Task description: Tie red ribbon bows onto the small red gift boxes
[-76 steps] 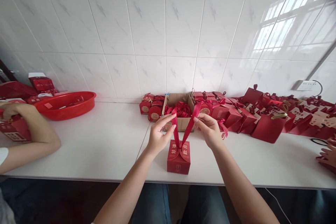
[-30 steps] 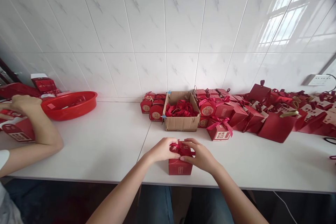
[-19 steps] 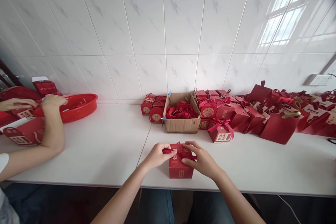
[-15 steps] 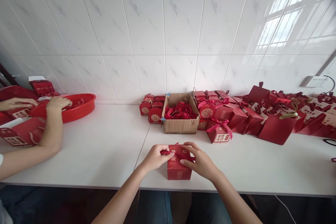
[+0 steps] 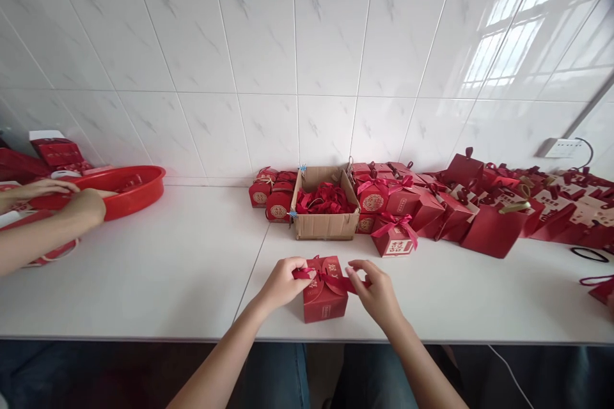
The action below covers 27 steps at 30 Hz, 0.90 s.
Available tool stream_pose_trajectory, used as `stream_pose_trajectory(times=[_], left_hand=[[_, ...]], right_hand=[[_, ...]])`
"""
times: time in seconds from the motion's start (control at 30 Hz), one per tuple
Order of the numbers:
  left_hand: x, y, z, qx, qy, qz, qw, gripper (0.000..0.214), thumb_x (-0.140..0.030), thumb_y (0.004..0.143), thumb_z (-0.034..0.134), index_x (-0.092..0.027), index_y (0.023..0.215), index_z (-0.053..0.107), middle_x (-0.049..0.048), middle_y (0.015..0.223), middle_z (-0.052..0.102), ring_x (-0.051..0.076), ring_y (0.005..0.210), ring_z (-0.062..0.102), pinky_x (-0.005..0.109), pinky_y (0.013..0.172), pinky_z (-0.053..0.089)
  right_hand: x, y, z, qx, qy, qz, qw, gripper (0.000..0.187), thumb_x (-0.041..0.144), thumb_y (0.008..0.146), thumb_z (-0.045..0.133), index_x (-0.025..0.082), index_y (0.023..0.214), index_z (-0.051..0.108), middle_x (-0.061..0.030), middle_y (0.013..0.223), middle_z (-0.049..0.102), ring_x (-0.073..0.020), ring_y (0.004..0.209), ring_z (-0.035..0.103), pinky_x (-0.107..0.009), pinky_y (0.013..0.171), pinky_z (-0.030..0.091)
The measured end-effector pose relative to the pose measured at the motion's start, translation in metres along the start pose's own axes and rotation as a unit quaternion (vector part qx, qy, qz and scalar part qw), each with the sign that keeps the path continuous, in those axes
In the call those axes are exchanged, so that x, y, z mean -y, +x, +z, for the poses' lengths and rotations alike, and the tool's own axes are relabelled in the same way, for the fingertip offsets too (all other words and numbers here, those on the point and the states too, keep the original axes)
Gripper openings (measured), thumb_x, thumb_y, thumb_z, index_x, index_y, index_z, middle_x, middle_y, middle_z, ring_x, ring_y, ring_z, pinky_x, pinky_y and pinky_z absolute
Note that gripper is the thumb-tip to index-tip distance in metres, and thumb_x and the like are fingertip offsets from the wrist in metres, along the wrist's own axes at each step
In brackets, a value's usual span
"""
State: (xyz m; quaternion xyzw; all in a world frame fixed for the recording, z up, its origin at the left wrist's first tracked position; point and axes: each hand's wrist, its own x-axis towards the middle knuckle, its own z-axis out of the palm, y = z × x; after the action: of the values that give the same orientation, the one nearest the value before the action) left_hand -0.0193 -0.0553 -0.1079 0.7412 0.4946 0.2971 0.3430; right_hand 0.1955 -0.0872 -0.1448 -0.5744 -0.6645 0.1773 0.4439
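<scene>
A red gift box point(image 5: 325, 308) with pale lettering stands on the table in front of me, its top flaps folded together. A dark red ribbon point(image 5: 336, 281) is threaded across its top. My left hand point(image 5: 284, 281) pinches one end of the ribbon at the box's left side. My right hand point(image 5: 378, 291), just off the box's right side, has its fingers curled round the other ribbon end, which is drawn out taut to the right. Behind the box stands a cardboard box point(image 5: 326, 227) holding loose red ribbons point(image 5: 326, 198).
Finished boxes with bows point(image 5: 394, 241) stand right of the cardboard box, beside many red gift boxes point(image 5: 494, 230). Two more boxes point(image 5: 279, 204) stand left of it. At far left another person's hands point(image 5: 86, 211) work by a red basin point(image 5: 144, 198). A black ring point(image 5: 590, 254) lies at right.
My right hand has moved off the box to the right, drawing its ribbon end out. My left hand keeps its pinch. The box has turned slightly. The other person's arm has shifted at the basin.
</scene>
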Motion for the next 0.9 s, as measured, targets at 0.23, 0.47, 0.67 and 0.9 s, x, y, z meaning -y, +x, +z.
stream_pose_trajectory(times=[0.23,0.47,0.67,0.9], left_hand=[[-0.002,0.0,0.003,-0.015,0.008,0.015,1.0,0.037,-0.043,0.079,0.049,-0.019,0.056,0.032,-0.0042,0.057,0.036,0.011,0.057,0.034,0.024,0.055,0.028],[-0.004,0.002,0.005,-0.011,0.019,-0.007,1.0,0.037,-0.049,0.068,0.061,-0.019,0.059,0.042,-0.0028,0.062,0.047,0.014,0.062,0.047,0.024,0.057,0.035],[0.0,0.002,0.009,0.018,-0.023,-0.029,0.999,0.031,-0.044,0.067,0.064,-0.018,0.065,0.048,-0.0005,0.072,0.056,0.017,0.071,0.055,0.024,0.061,0.039],[0.001,0.003,0.013,0.005,-0.013,-0.027,1.0,0.03,-0.043,0.067,0.065,-0.018,0.068,0.047,-0.0031,0.067,0.054,0.015,0.064,0.051,0.024,0.057,0.035]], right_hand=[[0.0,0.005,-0.009,0.062,-0.055,-0.038,0.996,0.044,0.046,0.092,0.034,0.019,0.066,0.058,-0.0028,0.058,0.059,-0.0139,0.051,0.05,-0.025,0.052,0.033],[0.009,0.017,-0.01,0.081,-0.072,-0.028,0.994,0.046,0.05,0.087,0.042,0.02,0.056,0.055,-0.0033,0.056,0.057,-0.0147,0.051,0.047,-0.026,0.052,0.032],[0.008,0.024,-0.003,0.057,-0.024,0.007,0.998,0.042,0.051,0.08,0.052,0.019,0.053,0.05,-0.001,0.055,0.052,-0.0139,0.053,0.045,-0.026,0.053,0.033],[0.03,0.02,0.006,0.09,0.145,0.011,0.985,0.03,0.044,0.079,0.058,0.016,0.068,0.06,-0.0019,0.064,0.062,-0.0145,0.06,0.054,-0.024,0.057,0.041]])
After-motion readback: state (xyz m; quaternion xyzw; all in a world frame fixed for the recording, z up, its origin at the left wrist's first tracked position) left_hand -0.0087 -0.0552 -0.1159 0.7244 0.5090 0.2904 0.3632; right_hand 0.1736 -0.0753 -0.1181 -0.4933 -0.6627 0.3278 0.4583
